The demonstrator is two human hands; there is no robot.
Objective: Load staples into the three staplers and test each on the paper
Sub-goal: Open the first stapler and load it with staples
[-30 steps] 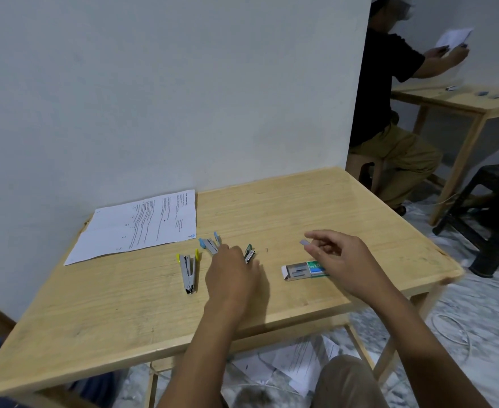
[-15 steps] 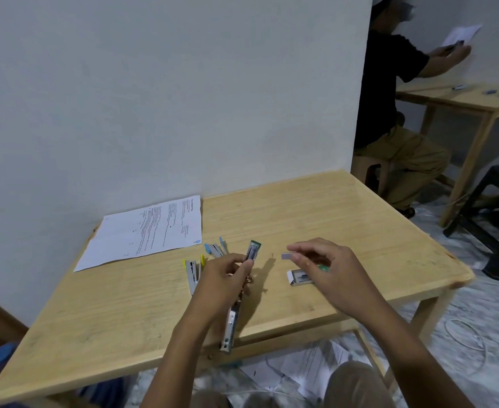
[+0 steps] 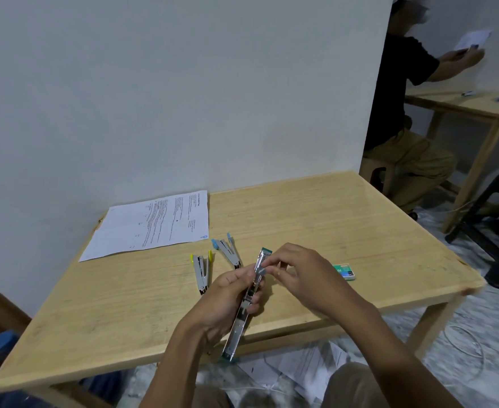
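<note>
Head view has the long silver metal stapler with green ends, opened out flat, gripped at mid-length by the left hand above the near edge of the light wooden table, the right hand pinching a small grey strip of staples against its upper part, with the yellow-tipped stapler and the blue-tipped stapler lying just beyond.

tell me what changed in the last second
The left hand took hold of the green stapler on the table and lifted it, swung open, toward the person. The right hand, pinching a staple strip, moved left from above the staple box to the stapler's open channel. The yellow stapler, blue stapler and paper lie as before.
</note>
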